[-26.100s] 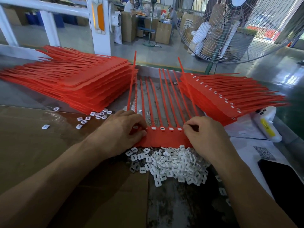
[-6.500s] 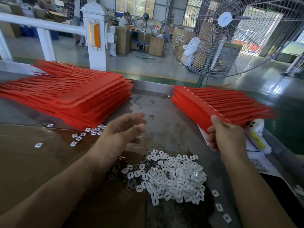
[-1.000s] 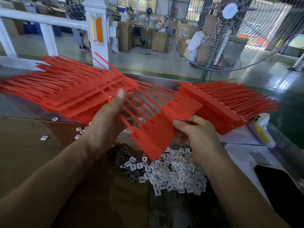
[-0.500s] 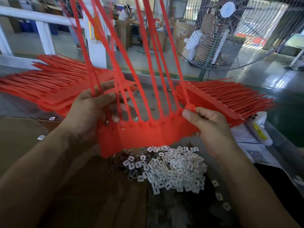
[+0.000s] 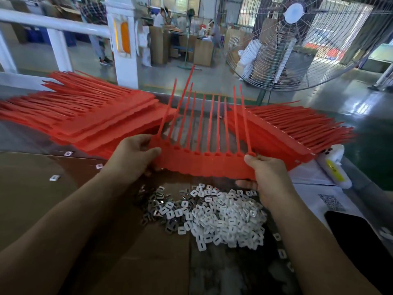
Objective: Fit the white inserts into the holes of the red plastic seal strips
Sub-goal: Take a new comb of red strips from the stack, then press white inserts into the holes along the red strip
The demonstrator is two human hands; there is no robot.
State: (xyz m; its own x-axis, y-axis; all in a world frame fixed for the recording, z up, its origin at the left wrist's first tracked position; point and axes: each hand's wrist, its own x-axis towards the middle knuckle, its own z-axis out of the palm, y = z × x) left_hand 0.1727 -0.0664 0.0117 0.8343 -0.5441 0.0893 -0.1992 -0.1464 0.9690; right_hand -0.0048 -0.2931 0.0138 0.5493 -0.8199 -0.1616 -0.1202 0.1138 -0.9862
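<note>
A fresh sheet of red seal strips (image 5: 204, 165) is up off the bench, held between both hands just above and behind the pile of white inserts (image 5: 225, 220), its long thin tails fanning away from the person toward the far edge of the table. The row of little square sockets along the sheet shows red, no white in them that I can make out. The left hand (image 5: 133, 157) grips the left end, thumb laid over the top face and fingers curled beneath. The right hand (image 5: 266, 175) pinches the right end, thumb on top by the last socket, fingers tucked under the lower edge. The hands sit well apart, one at each end of the sheet. Below them the inserts lie heaped on the table, with a darker patch of metal clips (image 5: 155, 206) mixed in along the left side of the heap. A few stray inserts (image 5: 54, 177) sit alone on the brown cardboard (image 5: 42, 199) out left. Behind the left hand, a tall stack of red sheets (image 5: 85, 118); behind the right, a second stack (image 5: 287, 128) whose edge shows small white dots. To the right, a white bottle with a yellow label (image 5: 333, 165), paper with a QR code (image 5: 331, 202) and a dark phone (image 5: 359, 237). A big caged floor fan (image 5: 308, 39) stands beyond the bench.
</note>
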